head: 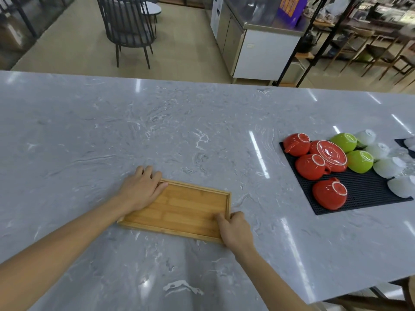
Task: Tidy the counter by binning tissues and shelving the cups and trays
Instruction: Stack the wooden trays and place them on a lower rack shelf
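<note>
A shallow bamboo tray point(182, 209) lies flat on the grey marble counter point(179, 131), with nothing in it. My left hand point(140, 188) lies over the tray's far left corner, fingers curled on the rim. My right hand point(234, 228) grips the near right corner, thumb inside the tray. To the right, a black mesh mat point(363, 191) carries upturned cups: three red ones point(329, 194), two green ones point(359, 161) and several white ones point(386, 168), plus a red saucer point(332, 156). I see no tissues.
A second dark mat point(404, 145) with white cups shows at the right edge. Beyond the counter stand a dark chair point(129, 30), a steel and white cabinet point(253, 41) and a black frame with wooden chairs at far right.
</note>
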